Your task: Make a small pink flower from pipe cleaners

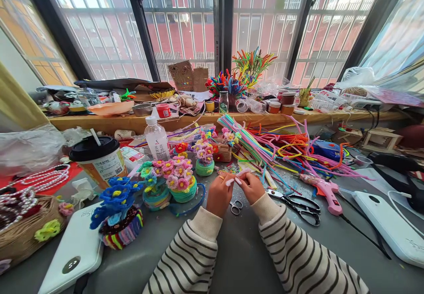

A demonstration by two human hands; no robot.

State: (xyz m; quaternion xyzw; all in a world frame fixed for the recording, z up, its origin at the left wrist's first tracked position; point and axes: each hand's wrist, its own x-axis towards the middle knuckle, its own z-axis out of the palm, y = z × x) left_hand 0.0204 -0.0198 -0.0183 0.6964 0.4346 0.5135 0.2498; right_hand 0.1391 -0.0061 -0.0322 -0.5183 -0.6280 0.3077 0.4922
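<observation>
My left hand (220, 193) and my right hand (252, 187) meet over the grey table (232, 250), fingertips pinched together on a small pale pink pipe-cleaner piece (239, 173). Both sleeves are striped. Small scissors (236, 206) lie just below my hands. Large black scissors (300, 203) lie to the right of my right hand. Pipe-cleaner flower pots, pink (180, 179) and blue (119, 212), stand to the left.
A pink glue gun (324, 191) lies at right, beside a heap of coloured pipe cleaners (281, 146). A lidded cup (99, 159), a bottle (157, 140), white flat devices (74, 252) (391, 225), a basket with beads (23, 223) and a cluttered window ledge (198, 119) surround the work area.
</observation>
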